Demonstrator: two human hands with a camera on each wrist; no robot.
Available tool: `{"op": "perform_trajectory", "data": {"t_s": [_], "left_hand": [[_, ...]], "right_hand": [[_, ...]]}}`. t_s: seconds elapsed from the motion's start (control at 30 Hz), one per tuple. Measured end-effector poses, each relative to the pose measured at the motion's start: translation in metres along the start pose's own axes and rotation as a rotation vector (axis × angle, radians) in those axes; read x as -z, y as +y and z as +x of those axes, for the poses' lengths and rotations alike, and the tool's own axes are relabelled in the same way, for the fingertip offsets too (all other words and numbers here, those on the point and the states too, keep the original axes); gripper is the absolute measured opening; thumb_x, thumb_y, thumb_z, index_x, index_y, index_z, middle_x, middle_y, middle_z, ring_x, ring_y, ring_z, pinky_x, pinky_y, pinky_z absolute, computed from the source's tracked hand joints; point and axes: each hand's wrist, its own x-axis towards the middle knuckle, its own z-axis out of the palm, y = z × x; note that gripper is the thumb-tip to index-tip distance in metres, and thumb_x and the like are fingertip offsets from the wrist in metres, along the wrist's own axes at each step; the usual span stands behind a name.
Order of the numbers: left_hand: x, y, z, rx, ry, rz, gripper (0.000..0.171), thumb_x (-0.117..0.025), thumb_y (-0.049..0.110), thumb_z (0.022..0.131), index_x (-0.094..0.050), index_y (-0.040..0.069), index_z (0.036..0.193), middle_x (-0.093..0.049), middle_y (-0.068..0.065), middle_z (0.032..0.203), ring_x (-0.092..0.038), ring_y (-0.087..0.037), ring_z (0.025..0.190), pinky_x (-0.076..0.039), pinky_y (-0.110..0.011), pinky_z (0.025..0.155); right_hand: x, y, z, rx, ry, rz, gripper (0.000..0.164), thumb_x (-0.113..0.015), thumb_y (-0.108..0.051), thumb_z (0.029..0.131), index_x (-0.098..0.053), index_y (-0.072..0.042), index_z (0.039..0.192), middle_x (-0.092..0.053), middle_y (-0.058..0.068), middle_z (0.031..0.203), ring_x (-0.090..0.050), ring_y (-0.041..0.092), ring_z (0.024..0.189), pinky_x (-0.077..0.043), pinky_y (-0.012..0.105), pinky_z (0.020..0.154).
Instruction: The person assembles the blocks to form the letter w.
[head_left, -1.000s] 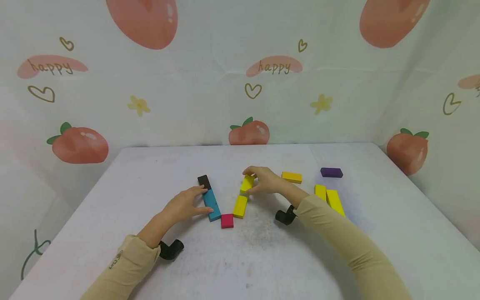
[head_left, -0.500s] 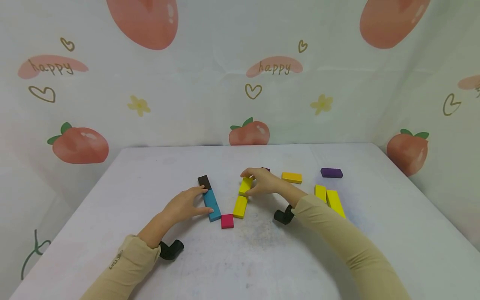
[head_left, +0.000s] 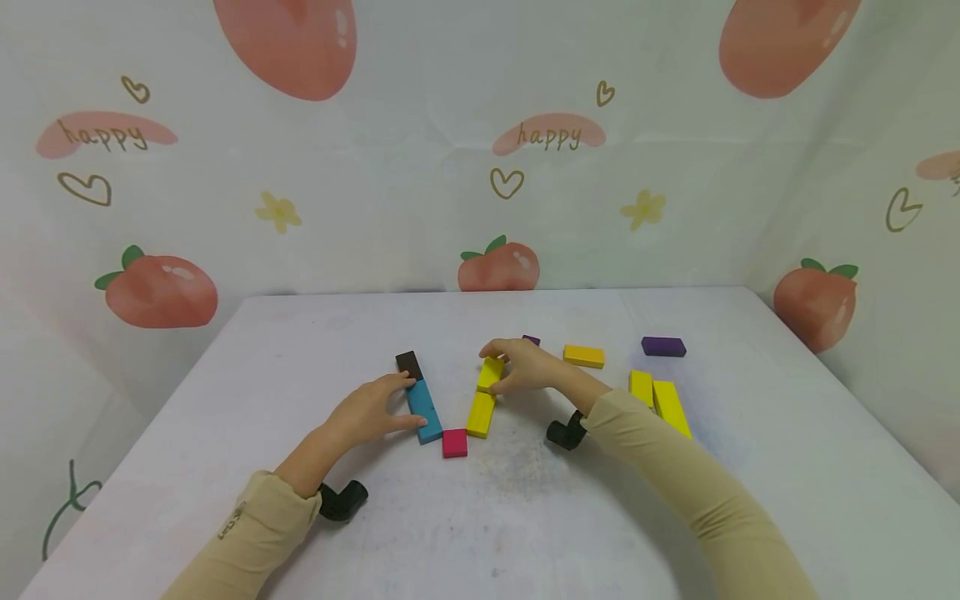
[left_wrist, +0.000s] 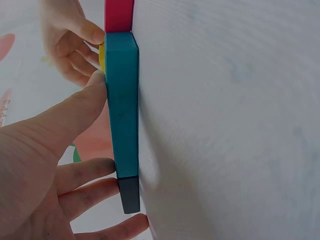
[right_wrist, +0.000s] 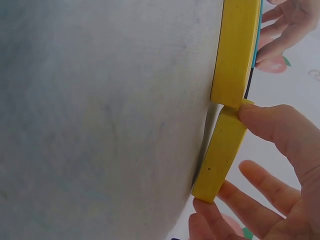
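My right hand (head_left: 525, 364) pinches a yellow block (head_left: 491, 375) lengthwise, thumb at its near end and fingertips at the far end. In the right wrist view this block (right_wrist: 217, 155) meets the end of another yellow block (right_wrist: 235, 55) at a slight angle. My left hand (head_left: 367, 408) rests on the left row, thumb and fingertips touching the top of the blue block (head_left: 424, 411). A dark block (head_left: 408, 364) continues that row; one finger reaches past it in the left wrist view. A red block (head_left: 454, 443) lies between the two rows' near ends, making a V.
To the right lie an orange-yellow block (head_left: 583, 357), a purple block (head_left: 663, 347) and two yellow blocks (head_left: 671, 408), partly behind the right sleeve. Another purple block (head_left: 531, 340) peeks out behind the right hand. Black wrist mounts (head_left: 343, 500) hang under both wrists.
My right hand has moved slightly nearer and left, bringing the pinched yellow block down against the end of the other yellow one. A purple block behind it came into sight. The left hand stayed still.
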Motion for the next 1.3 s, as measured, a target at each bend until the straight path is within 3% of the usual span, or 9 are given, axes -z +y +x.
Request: {"op": "perform_trajectory", "data": {"t_s": [0.9, 1.3], "left_hand": [[0.002, 0.0022, -0.0021, -0.004, -0.004, -0.012, 0.071, -0.069, 0.04, 0.081, -0.046, 0.003, 0.136, -0.041, -0.021, 0.144, -0.038, -0.041, 0.133, -0.037, -0.055, 0.106], [0.0016, 0.0016, -0.002, -0.004, 0.001, -0.008, 0.071, -0.07, 0.041, 0.081, -0.046, 0.003, 0.136, -0.041, -0.022, 0.144, -0.039, -0.041, 0.132, -0.038, -0.055, 0.105]], "right_hand": [[0.0027, 0.0058, -0.0003, -0.021, -0.006, 0.001, 0.048, -0.067, -0.022, 0.085, -0.052, -0.009, 0.128, -0.054, 0.013, 0.133, -0.053, 0.029, 0.118, -0.048, 0.04, 0.099], [0.0038, 0.0072, -0.0028, -0.015, 0.007, 0.033, 0.047, -0.069, -0.018, 0.083, -0.053, -0.005, 0.125, -0.057, 0.015, 0.123, -0.056, 0.027, 0.111, -0.05, 0.036, 0.097]]}}
